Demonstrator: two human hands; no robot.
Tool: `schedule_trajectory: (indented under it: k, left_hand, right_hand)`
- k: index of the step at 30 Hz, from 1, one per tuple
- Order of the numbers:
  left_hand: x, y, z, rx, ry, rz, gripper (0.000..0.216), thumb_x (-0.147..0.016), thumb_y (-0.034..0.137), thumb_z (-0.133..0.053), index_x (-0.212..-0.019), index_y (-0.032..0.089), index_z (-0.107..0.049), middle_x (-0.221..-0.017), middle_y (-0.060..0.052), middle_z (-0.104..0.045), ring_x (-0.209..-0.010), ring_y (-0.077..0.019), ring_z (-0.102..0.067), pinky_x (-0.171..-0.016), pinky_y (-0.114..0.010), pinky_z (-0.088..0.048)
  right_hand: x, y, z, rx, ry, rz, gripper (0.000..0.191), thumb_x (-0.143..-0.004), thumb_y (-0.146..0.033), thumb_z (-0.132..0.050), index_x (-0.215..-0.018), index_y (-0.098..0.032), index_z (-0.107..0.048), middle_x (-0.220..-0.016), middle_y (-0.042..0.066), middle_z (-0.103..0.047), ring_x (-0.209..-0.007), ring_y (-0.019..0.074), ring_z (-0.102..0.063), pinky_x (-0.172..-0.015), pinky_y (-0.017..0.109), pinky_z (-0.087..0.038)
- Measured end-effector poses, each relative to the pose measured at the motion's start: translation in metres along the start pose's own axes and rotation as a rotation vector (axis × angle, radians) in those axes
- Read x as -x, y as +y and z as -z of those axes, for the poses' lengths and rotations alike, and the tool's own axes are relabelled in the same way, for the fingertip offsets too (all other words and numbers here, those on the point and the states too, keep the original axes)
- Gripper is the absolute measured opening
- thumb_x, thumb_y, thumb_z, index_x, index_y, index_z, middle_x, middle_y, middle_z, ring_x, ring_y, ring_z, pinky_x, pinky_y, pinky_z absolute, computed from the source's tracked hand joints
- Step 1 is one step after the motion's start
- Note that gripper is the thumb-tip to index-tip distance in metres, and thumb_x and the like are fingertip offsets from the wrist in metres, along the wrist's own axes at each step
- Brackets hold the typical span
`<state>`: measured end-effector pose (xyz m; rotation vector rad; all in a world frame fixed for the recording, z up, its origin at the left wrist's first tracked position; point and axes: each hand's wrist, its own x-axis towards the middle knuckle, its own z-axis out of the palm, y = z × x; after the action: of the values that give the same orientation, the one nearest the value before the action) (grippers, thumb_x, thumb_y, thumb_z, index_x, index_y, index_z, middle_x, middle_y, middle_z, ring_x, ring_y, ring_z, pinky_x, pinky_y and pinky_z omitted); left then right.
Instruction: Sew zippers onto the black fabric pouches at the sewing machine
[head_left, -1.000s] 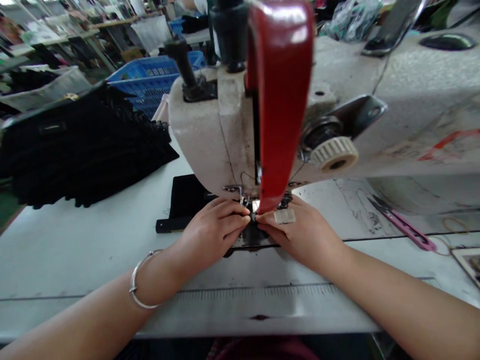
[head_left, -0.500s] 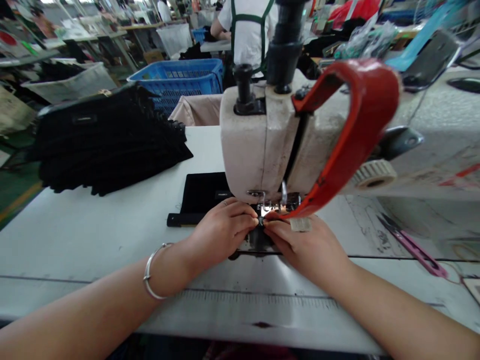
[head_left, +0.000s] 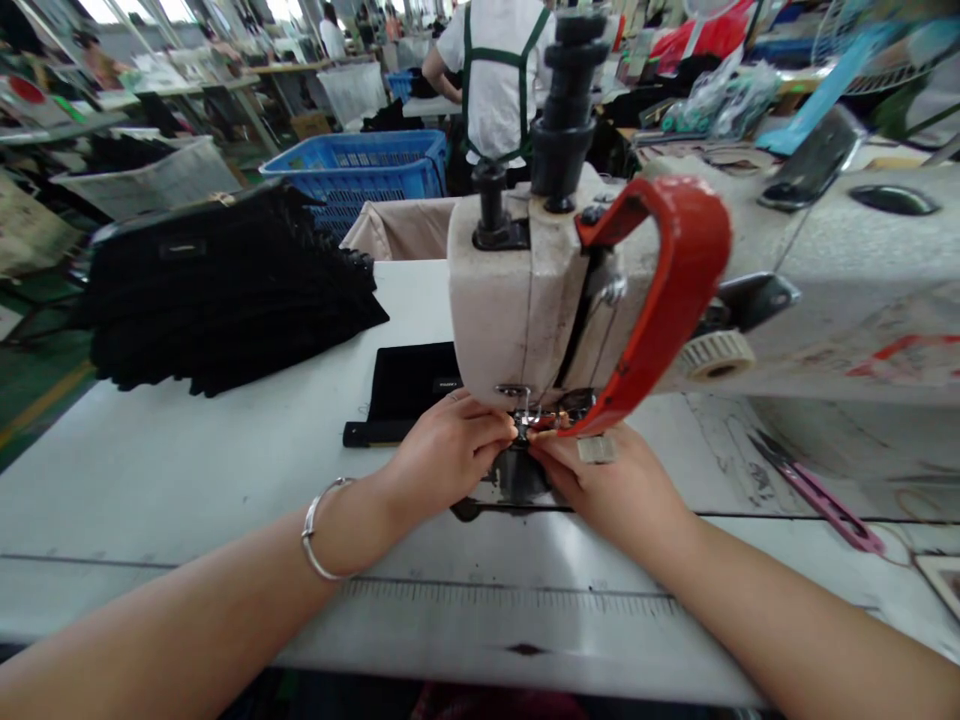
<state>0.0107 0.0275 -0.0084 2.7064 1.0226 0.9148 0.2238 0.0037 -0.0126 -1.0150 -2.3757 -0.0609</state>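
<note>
A black fabric piece (head_left: 411,378) with a small label lies flat on the machine table, its right part running under the sewing machine (head_left: 491,310). My left hand (head_left: 454,447) rests over its near right side, fingertips pinched on the black edge just in front of the presser foot. Facing it from the right, my right hand (head_left: 619,485) pinches the same dark edge with thumb and forefinger. Between the fingertips only a little fabric shows. The red curved guard (head_left: 686,270) and the machine head partly cover the right fingers and the needle area.
A tall stack of black fabric pieces (head_left: 225,290) sits at the table's left. Pink-handled thread snips (head_left: 832,505) lie on the right. Behind stand a blue crate (head_left: 360,165) and a cloth-lined bin (head_left: 405,228). Another person (head_left: 502,80) works beyond the machine.
The view has shifted slightly. A metal lever now shows higher in the machine head's slot. Both hands keep nearly the same place at the fabric edge.
</note>
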Motion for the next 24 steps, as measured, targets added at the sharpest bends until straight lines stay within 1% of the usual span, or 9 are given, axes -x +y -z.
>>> schedule_trajectory:
  k: [3,8,15,21,22,24]
  left_hand:
    - [0.0,0.0,-0.001,0.003,0.004,0.001,0.013,-0.09,0.015,-0.058,-0.086,0.02,-0.07,-0.091,-0.003,-0.073,-0.091,-0.0204,-0.066,-0.084,-0.035,-0.054]
    - [0.001,-0.002,-0.003,0.007,-0.003,0.004,0.013,-0.089,0.015,-0.059,-0.086,0.02,-0.071,-0.09,-0.003,-0.073,-0.09,-0.0199,-0.066,-0.083,-0.034,-0.054]
    - [0.002,-0.005,-0.005,0.02,-0.032,0.059,0.012,-0.087,0.014,-0.062,-0.088,0.021,-0.071,-0.094,-0.002,-0.073,-0.094,-0.021,-0.066,-0.087,-0.036,-0.053]
    - [0.003,-0.004,-0.006,0.064,-0.054,0.115,0.013,-0.086,0.012,-0.062,-0.085,0.022,-0.071,-0.093,-0.002,-0.073,-0.093,-0.0217,-0.065,-0.085,-0.035,-0.052]
    - [0.003,-0.003,-0.006,0.067,-0.053,0.127,0.015,-0.086,0.011,-0.061,-0.084,0.022,-0.07,-0.092,-0.002,-0.073,-0.092,-0.0214,-0.065,-0.085,-0.034,-0.051]
    - [0.003,-0.001,-0.007,0.059,-0.039,0.106,0.017,-0.085,0.008,-0.06,-0.081,0.022,-0.069,-0.084,-0.001,-0.072,-0.086,-0.0194,-0.066,-0.082,-0.032,-0.051]
  right_hand:
    - [-0.001,0.0,0.0,-0.007,0.005,-0.007,0.015,-0.088,-0.012,-0.058,-0.095,-0.014,-0.072,-0.096,0.012,-0.07,-0.09,0.0287,-0.06,-0.077,0.041,-0.053]
    - [0.0,0.0,0.0,0.01,0.038,0.007,0.015,-0.089,-0.014,-0.057,-0.087,-0.014,-0.071,-0.092,0.012,-0.069,-0.086,0.0275,-0.059,-0.074,0.04,-0.053]
    - [0.0,0.002,-0.004,-0.051,0.008,-0.034,0.014,-0.09,-0.014,-0.057,-0.094,-0.015,-0.071,-0.099,0.013,-0.068,-0.095,0.0278,-0.058,-0.081,0.042,-0.053]
    - [0.001,0.0,-0.008,-0.073,0.049,-0.045,0.015,-0.089,-0.012,-0.058,-0.093,-0.017,-0.071,-0.095,0.009,-0.07,-0.089,0.0248,-0.058,-0.082,0.04,-0.052]
    - [0.003,-0.002,-0.009,-0.089,0.05,-0.059,0.016,-0.089,-0.011,-0.057,-0.093,-0.018,-0.07,-0.094,0.009,-0.07,-0.088,0.0242,-0.059,-0.082,0.039,-0.052]
    - [0.006,-0.002,-0.014,-0.103,0.037,-0.102,0.017,-0.089,-0.01,-0.055,-0.093,-0.019,-0.069,-0.092,0.007,-0.07,-0.085,0.0232,-0.059,-0.078,0.037,-0.053]
